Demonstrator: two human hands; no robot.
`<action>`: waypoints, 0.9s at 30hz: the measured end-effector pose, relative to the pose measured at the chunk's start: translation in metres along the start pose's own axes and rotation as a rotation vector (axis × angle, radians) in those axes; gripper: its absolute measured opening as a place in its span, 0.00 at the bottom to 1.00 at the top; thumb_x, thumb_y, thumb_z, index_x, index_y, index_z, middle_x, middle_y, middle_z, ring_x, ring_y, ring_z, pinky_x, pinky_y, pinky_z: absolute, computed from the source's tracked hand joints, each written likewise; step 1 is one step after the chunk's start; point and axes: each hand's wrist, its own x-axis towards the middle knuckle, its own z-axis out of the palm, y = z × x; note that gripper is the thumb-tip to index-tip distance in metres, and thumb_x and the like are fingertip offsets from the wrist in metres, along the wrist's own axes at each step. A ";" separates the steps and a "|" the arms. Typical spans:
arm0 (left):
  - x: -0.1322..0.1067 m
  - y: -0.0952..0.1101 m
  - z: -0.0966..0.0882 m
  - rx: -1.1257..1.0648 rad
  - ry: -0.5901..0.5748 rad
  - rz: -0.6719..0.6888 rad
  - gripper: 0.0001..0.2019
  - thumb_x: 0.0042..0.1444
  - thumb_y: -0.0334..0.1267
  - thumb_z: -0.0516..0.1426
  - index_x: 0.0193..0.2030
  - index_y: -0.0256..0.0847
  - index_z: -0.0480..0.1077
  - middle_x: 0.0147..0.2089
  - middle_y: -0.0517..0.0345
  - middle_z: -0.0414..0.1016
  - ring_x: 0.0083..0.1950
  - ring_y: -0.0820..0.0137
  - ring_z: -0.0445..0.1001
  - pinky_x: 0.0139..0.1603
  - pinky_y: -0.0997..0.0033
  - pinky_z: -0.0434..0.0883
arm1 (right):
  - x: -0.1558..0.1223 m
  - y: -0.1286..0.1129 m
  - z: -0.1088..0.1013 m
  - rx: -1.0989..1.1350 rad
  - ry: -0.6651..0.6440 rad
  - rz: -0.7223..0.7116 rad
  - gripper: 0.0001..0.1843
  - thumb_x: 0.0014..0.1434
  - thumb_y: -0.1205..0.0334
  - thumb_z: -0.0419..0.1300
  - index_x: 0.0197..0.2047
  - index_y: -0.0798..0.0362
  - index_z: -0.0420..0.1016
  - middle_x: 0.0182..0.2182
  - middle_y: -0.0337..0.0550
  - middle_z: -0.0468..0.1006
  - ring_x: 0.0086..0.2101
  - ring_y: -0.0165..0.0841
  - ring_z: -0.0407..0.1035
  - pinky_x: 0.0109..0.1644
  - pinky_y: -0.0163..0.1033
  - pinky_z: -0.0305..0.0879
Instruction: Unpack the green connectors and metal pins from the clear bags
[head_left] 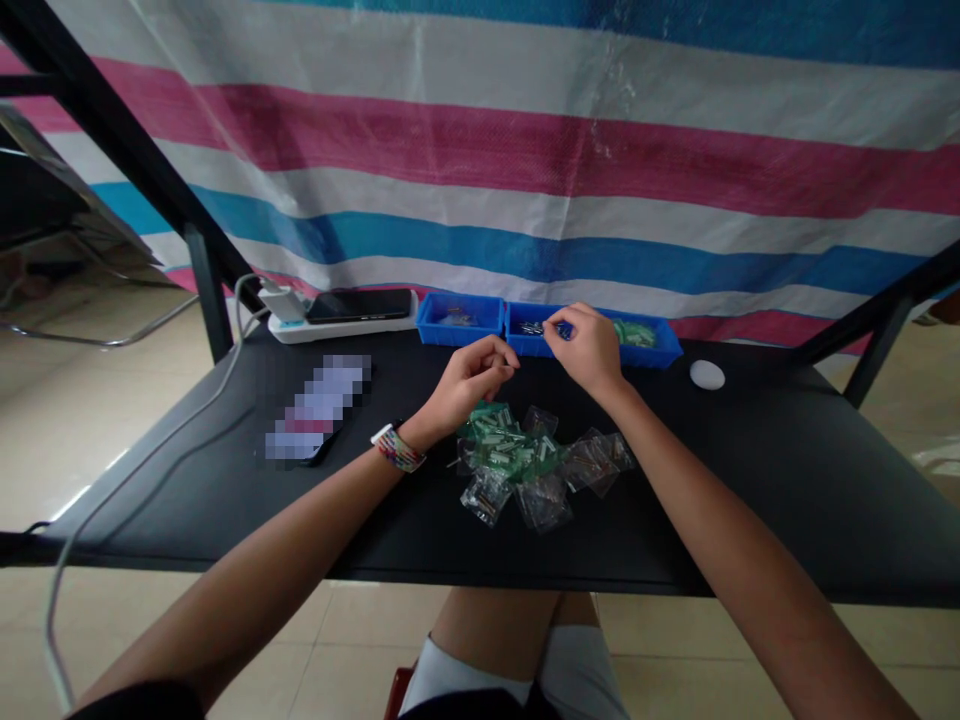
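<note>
On the black worktop [750,480], a pile of small clear packets [525,465] with green and white contents lay a little behind the near edge, roughly midway along it. Bare surface ran wide to the right of the pile, out to the worktop's right end, broken only by a small white disc [707,375] behind and to the right of the pile. To the left of the pile lay a phone [319,410], with clear surface between them. Behind the pile, along the far edge, stood 2 blue trays: a short blue tray [460,318] and, to its right, a long blue tray [660,352]. Further left of the pile along that edge sat a white power strip [345,327] carrying a second phone [360,305], its cable [150,450] trailing off the left edge. A striped tarp [525,150] hung close behind the trays.

The left hand [469,380] hovered just behind the pile, wrist bent, fingers curled in to the thumb; I could not tell whether it pinched anything. A beaded band [397,447] circled that wrist. The right hand [589,345] reached further behind the pile to the long tray's front rim, its fingertips closed in a pinch over the tray; what they held, if anything, was too small to tell. Both forearms crossed the near edge.
</note>
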 end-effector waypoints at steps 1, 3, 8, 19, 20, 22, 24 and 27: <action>0.001 0.000 -0.001 -0.019 0.021 0.001 0.08 0.59 0.40 0.63 0.40 0.39 0.73 0.23 0.69 0.61 0.21 0.77 0.60 0.24 0.74 0.57 | -0.004 -0.003 0.000 0.021 0.020 -0.002 0.09 0.65 0.64 0.64 0.31 0.50 0.78 0.34 0.45 0.80 0.32 0.37 0.71 0.42 0.42 0.66; 0.003 -0.002 -0.004 -0.059 0.071 -0.005 0.08 0.57 0.40 0.63 0.39 0.39 0.73 0.22 0.69 0.60 0.21 0.77 0.59 0.23 0.74 0.57 | -0.015 -0.013 -0.002 0.111 0.010 -0.004 0.10 0.65 0.64 0.63 0.30 0.50 0.77 0.32 0.42 0.77 0.26 0.33 0.65 0.37 0.41 0.64; 0.008 -0.005 -0.009 -0.195 0.184 -0.022 0.07 0.56 0.40 0.62 0.38 0.40 0.72 0.20 0.72 0.55 0.20 0.78 0.55 0.22 0.75 0.56 | -0.055 -0.059 0.002 0.360 -0.344 -0.083 0.05 0.63 0.66 0.67 0.34 0.51 0.81 0.35 0.40 0.77 0.24 0.29 0.64 0.32 0.40 0.60; 0.008 0.000 -0.009 -0.233 0.194 -0.023 0.07 0.55 0.40 0.63 0.37 0.40 0.72 0.20 0.72 0.55 0.20 0.78 0.55 0.22 0.77 0.57 | -0.084 -0.132 0.018 -0.037 -0.675 -0.401 0.04 0.64 0.64 0.69 0.39 0.53 0.87 0.39 0.50 0.79 0.46 0.43 0.69 0.49 0.46 0.68; 0.009 0.000 -0.009 -0.237 0.201 -0.019 0.07 0.55 0.39 0.63 0.37 0.40 0.72 0.20 0.72 0.55 0.20 0.78 0.55 0.22 0.77 0.57 | -0.085 -0.132 0.020 -0.057 -0.675 -0.403 0.04 0.64 0.66 0.67 0.38 0.53 0.86 0.39 0.50 0.79 0.46 0.43 0.69 0.49 0.46 0.68; 0.010 0.001 -0.011 -0.251 0.217 -0.009 0.06 0.54 0.38 0.63 0.37 0.40 0.72 0.20 0.72 0.54 0.19 0.78 0.54 0.22 0.77 0.56 | -0.086 -0.132 0.021 -0.057 -0.664 -0.395 0.06 0.64 0.70 0.65 0.36 0.53 0.84 0.37 0.49 0.79 0.45 0.42 0.69 0.50 0.46 0.67; 0.011 0.002 -0.013 -0.264 0.232 -0.003 0.06 0.53 0.37 0.62 0.36 0.40 0.72 0.19 0.72 0.54 0.19 0.78 0.54 0.22 0.77 0.56 | -0.086 -0.131 0.021 0.021 -0.636 -0.363 0.08 0.63 0.72 0.65 0.33 0.53 0.81 0.35 0.46 0.78 0.43 0.40 0.70 0.48 0.44 0.66; 0.013 0.003 -0.016 -0.278 0.239 -0.002 0.06 0.53 0.37 0.62 0.36 0.40 0.72 0.19 0.72 0.54 0.19 0.78 0.54 0.22 0.77 0.55 | -0.080 -0.127 0.016 0.313 -0.548 -0.240 0.07 0.60 0.73 0.64 0.33 0.52 0.77 0.32 0.40 0.76 0.38 0.35 0.70 0.45 0.40 0.66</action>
